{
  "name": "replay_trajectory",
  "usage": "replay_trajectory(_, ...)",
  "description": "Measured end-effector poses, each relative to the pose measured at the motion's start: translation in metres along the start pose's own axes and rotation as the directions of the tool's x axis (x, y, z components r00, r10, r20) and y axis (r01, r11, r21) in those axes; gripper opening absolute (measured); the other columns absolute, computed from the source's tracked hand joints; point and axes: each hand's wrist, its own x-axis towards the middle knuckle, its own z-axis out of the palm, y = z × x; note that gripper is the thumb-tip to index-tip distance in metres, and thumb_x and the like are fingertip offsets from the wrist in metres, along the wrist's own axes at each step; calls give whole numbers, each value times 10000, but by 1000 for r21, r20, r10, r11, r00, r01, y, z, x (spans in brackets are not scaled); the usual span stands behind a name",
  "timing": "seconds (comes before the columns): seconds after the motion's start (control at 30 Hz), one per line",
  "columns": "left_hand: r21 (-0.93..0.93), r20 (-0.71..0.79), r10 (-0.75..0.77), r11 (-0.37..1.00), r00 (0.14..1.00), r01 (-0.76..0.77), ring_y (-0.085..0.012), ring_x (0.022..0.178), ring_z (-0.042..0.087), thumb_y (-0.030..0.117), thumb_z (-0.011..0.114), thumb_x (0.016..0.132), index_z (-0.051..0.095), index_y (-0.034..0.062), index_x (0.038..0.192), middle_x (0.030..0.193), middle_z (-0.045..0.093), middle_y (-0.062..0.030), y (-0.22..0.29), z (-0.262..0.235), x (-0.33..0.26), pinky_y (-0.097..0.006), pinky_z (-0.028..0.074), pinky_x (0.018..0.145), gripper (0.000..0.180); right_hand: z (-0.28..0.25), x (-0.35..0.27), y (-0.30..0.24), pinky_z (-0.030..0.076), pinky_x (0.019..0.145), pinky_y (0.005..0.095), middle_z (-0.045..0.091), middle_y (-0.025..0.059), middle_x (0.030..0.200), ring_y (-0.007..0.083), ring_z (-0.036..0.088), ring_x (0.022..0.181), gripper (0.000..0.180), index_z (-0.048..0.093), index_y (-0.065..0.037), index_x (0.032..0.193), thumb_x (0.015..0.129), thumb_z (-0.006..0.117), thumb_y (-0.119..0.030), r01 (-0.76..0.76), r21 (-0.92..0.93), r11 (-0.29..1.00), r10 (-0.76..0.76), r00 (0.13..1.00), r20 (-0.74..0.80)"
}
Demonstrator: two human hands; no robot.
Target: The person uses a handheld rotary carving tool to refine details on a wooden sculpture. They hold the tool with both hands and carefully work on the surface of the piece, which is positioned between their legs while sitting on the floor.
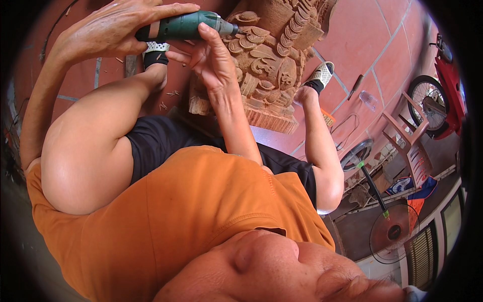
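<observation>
My left hand (108, 30) wraps round the rear of a green and black rotary power tool (183, 26), its index finger stretched along the top. Close to the nose of the tool, my right hand (216, 60) supports it from below, the thumb pressed on the casing and other fingers partly curled underneath. The tool points right at a brown wood carving (264, 65) with scale-like, curled and leafy relief, standing between my feet. Its dark nose is right beside the carved surface; whether the bit touches the wood, I cannot tell.
Wood chips (172, 93) lie on the red tiled floor (347, 30). To the right are a dark stick-like tool (355, 86), a clear plastic cup (369, 100), an orange brush-like block (327, 118), a plastic chair (416, 156), a standing fan (394, 232) and a red motorbike (448, 95).
</observation>
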Motion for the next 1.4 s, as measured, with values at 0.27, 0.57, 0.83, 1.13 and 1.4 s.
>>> replay_trajectory(0.27, -20, -13, 19, 1000, 1000, -19, -314, 765, 586, 27, 732, 709, 440, 215, 1536, 856, 537, -131, 0, 0, 0, -436, 457, 706, 897, 1, -1, -1, 591, 919, 566, 643, 182, 1245, 400, 633, 1175, 544, 543, -68, 1331, 887, 762, -293, 4, -9, 1000, -4, 1000, 8)
replay_trajectory(0.57, 16, -10, 16, 1000, 1000, -16, -313, 768, 586, 27, 740, 714, 439, 224, 1537, 865, 541, -131, 2, -1, 0, -444, 455, 716, 898, 3, -3, -1, 602, 904, 560, 644, 176, 1242, 396, 634, 1172, 532, 551, -64, 1321, 886, 762, -286, 12, -8, 1000, -12, 1000, 6)
replay_trajectory(0.83, 28, -17, 26, 999, 1000, -26, -345, 785, 592, 2, 718, 702, 429, 233, 1541, 902, 547, -153, 5, 0, -4, -451, 460, 723, 917, 3, -4, 3, 591, 918, 566, 635, 176, 1256, 402, 613, 1199, 548, 544, -65, 1326, 878, 772, -283, 9, 14, 1000, -9, 1000, 13)
replay_trajectory(1.13, 128, -1, 1, 992, 1000, -1, -357, 853, 620, 42, 703, 712, 381, 168, 1559, 922, 648, -168, 16, 1, -8, -447, 490, 795, 915, 6, -5, 2, 566, 945, 544, 654, 149, 1263, 369, 619, 1205, 499, 555, -98, 1322, 924, 737, -340, 36, -6, 999, -36, 998, 42)
replay_trajectory(1.4, 208, 81, 41, 976, 996, -57, -373, 875, 641, 36, 697, 640, 359, 153, 1563, 922, 672, -179, 29, -10, 1, -454, 520, 773, 990, 11, -5, 3, 536, 963, 654, 608, 182, 1252, 404, 615, 1187, 587, 526, -84, 1315, 890, 771, -406, 78, 103, 992, -78, 997, -6)
